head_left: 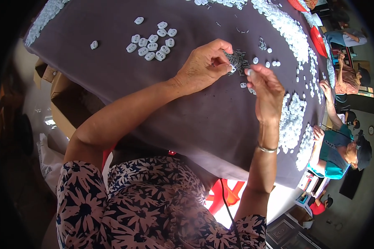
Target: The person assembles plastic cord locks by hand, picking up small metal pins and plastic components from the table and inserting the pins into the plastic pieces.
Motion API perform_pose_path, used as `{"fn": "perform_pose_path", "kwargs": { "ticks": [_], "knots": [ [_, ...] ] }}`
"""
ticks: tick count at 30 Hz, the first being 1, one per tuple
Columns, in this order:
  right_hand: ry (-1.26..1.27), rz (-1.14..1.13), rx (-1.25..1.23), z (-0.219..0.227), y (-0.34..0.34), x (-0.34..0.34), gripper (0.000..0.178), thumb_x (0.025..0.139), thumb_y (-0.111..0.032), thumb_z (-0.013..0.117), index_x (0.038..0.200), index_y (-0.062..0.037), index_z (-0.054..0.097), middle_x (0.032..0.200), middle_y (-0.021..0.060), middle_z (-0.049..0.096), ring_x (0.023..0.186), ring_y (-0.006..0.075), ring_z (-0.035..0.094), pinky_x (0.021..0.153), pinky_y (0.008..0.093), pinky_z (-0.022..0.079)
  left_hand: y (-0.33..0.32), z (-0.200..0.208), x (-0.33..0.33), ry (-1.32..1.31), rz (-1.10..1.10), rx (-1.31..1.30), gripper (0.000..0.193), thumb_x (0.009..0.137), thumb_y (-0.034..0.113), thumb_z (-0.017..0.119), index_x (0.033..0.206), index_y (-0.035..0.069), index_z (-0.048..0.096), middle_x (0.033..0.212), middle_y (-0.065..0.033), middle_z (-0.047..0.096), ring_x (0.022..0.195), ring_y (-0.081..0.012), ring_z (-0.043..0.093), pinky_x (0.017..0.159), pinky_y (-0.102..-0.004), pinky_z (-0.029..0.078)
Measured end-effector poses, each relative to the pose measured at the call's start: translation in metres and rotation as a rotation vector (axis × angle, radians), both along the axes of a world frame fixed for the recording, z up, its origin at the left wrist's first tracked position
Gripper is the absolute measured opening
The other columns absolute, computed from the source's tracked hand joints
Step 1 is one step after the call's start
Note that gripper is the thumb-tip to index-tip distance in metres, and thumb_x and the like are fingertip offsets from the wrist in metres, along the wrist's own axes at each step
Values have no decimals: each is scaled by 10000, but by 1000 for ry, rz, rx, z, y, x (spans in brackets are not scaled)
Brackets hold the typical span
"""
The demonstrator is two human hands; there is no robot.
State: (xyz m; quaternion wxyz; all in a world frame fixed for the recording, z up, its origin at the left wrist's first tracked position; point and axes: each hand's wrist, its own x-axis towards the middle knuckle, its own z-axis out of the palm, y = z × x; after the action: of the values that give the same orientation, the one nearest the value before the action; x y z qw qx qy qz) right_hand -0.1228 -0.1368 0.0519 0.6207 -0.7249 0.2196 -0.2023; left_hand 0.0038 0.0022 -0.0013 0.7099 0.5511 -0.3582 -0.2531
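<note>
My left hand (205, 64) is closed in a pinch on a small white plastic piece (233, 69), held just above a pile of small grey screws (239, 59). Right of that pile, my right hand (266, 85) has thumb and fingers drawn together; something pale shows at the fingertips, too small to name. A few white pieces (255, 60) lie beyond the right hand, and one white piece (243, 85) sits just left of it. Off to the left of my left hand is a loose cluster of white two-holed pieces (152, 38).
A dark cloth covers the table (187, 124). Heaps of white pieces (293, 120) line its right side, with red baskets (318, 41) at the far right. A cardboard box (64, 101) stands below the left edge. Across the table, another person (336, 143) reaches toward the heaps.
</note>
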Motion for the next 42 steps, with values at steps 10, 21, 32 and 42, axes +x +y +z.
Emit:
{"fn": "perform_pose_path", "kwargs": {
  "ticks": [10,21,32,42],
  "knots": [
    [-153,-141,298,-21,10,25,129,889,-87,650,993,-13,664,891,91,688,723,105,617,645,238,498,-2,0,-2,-71,54,22,313,810,8,620,1104,23,515,739,-1,618,673,-72,545,644,-241,466],
    [-169,-97,275,-26,16,25,119,888,-86,652,975,-7,671,873,81,687,731,110,627,645,244,514,0,2,-2,-88,42,65,297,833,-26,624,1108,37,531,772,35,594,704,-30,518,628,-196,424],
    [-165,-13,76,-26,13,23,125,892,-76,644,999,-14,664,911,77,685,745,102,612,672,250,512,1,1,-1,-122,28,83,337,839,-31,615,1150,37,502,776,26,604,717,-29,530,626,-192,423],
    [-162,39,-19,-28,7,20,135,883,-34,643,1013,-7,668,907,63,682,758,95,609,696,236,503,-1,-2,-3,-88,-2,39,321,846,-51,603,1141,22,499,776,20,592,739,-34,544,642,-193,438]
  ]
}}
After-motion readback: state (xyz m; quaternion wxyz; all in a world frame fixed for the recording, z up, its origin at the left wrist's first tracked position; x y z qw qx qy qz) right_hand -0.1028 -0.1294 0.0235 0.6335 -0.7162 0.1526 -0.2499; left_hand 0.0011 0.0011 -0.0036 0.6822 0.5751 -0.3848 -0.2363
